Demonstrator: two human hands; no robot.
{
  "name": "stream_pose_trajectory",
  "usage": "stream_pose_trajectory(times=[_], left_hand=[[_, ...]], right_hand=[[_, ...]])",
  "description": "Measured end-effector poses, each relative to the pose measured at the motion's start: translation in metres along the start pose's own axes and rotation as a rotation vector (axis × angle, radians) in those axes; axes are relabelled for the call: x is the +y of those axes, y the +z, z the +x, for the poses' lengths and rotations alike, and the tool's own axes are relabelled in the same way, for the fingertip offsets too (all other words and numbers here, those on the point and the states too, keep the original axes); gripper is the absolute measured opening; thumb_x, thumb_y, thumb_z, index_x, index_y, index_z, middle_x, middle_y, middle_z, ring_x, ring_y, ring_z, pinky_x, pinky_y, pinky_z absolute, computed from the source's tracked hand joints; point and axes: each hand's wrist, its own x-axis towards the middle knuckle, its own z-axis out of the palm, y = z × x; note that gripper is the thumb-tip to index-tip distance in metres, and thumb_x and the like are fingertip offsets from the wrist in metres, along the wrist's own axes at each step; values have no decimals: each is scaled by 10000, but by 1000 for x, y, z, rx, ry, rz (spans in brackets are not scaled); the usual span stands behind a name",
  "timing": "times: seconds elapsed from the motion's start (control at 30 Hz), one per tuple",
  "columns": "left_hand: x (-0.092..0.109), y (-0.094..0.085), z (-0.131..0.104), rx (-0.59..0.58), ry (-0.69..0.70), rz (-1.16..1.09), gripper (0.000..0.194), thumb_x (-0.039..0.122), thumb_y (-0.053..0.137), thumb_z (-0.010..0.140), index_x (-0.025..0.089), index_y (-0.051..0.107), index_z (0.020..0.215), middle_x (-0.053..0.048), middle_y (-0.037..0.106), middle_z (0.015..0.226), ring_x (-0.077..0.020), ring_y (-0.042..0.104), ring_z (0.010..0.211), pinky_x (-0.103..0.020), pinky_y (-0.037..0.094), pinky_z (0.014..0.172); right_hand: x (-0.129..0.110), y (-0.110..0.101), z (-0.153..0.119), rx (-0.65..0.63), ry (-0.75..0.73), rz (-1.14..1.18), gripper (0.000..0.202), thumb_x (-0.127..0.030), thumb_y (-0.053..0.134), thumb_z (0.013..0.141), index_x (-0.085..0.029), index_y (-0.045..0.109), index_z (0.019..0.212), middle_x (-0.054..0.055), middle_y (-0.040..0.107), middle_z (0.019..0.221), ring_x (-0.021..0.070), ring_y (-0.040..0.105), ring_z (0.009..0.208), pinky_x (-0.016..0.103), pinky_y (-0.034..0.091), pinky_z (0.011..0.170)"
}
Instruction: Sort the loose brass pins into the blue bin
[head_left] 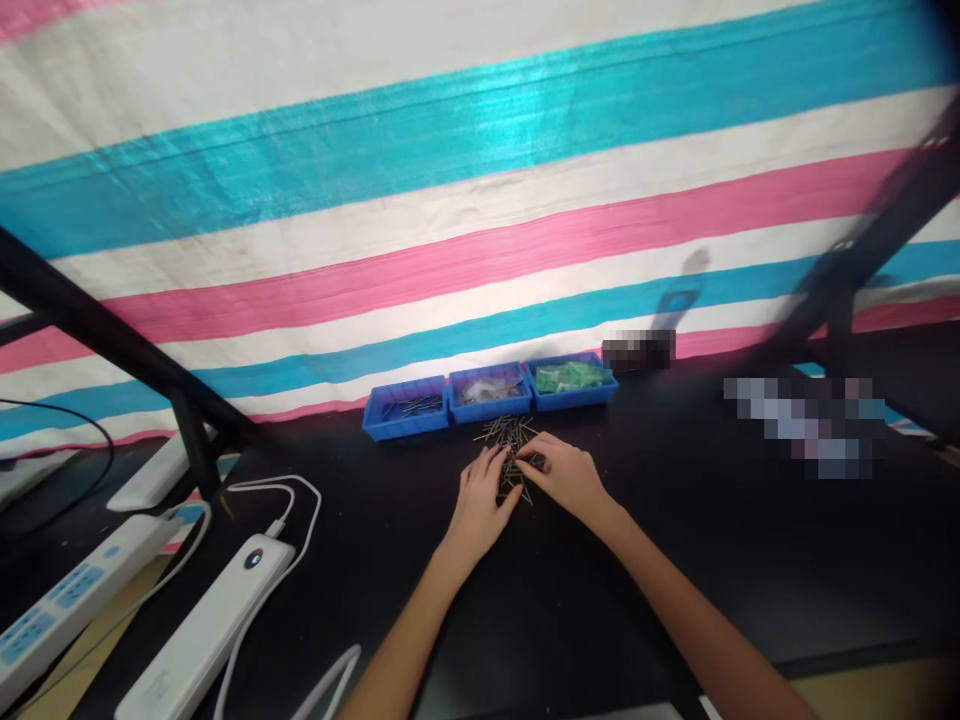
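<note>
Black matte table (675,560), striped woven tarp (450,200) hung behind. Loose heap of thin dark metal pins (510,436) lies just before the middle of three blue plastic bins (489,393). Left hand (481,497) rests flat at the heap's near edge, fingers spread. Right hand (568,473) beside it, fingertips pinching a few pins. White power strip (206,630) well left of the heap.
</note>
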Motion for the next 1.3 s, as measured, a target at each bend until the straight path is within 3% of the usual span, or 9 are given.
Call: stream_pose_trajectory(times=[0.23,0.47,0.67,0.8,0.93,1.07,1.3], left_hand=[[12,-7,3,130,-55,-89,292,255,453,848,226,505,1134,-55,572,1131,-198,526,1052,-375,363,924],[17,-11,4,153,-81,-85,142,230,473,837,214,600,897,-24,608,950,-178,568,916,-345,394,845],[18,-11,3,189,-84,-96,131,203,476,830,207,580,910,-29,607,959,-177,562,929,-345,383,854],[18,-11,4,194,-100,-100,88,193,480,819,197,565,843,-19,619,879,-174,572,868,-349,385,836],[18,-12,3,216,-109,-120,111,192,482,824,196,560,903,-26,620,904,-177,571,877,-343,389,824],[19,-13,3,248,-108,-144,144,214,489,835,206,566,957,-24,618,937,-176,568,896,-338,390,830],[20,-15,5,271,-118,-307,108,238,520,817,195,618,831,-30,603,862,-164,576,820,-291,441,744]], right_hand=[[-6,-1,0,12,15,28,145,-342,515,781,-256,609,850,-43,655,876,103,586,639,216,347,551],[-7,-2,1,-5,71,116,158,-326,546,761,-280,614,896,-66,672,766,96,590,593,210,364,563],[-3,-1,2,-4,35,102,183,-333,526,802,-294,642,938,-53,680,862,99,598,620,209,376,565],[-2,-1,2,0,17,78,174,-348,518,810,-276,658,883,-42,678,894,104,600,635,210,371,555],[-5,-2,1,24,31,93,167,-364,536,773,-250,646,824,-25,677,856,108,588,606,214,371,558],[-11,-4,0,40,59,158,138,-347,562,734,-245,618,808,-39,672,778,103,583,571,211,378,566],[-11,-4,-2,-33,49,374,152,-340,552,732,-224,579,826,-15,661,793,113,591,578,226,429,596]])
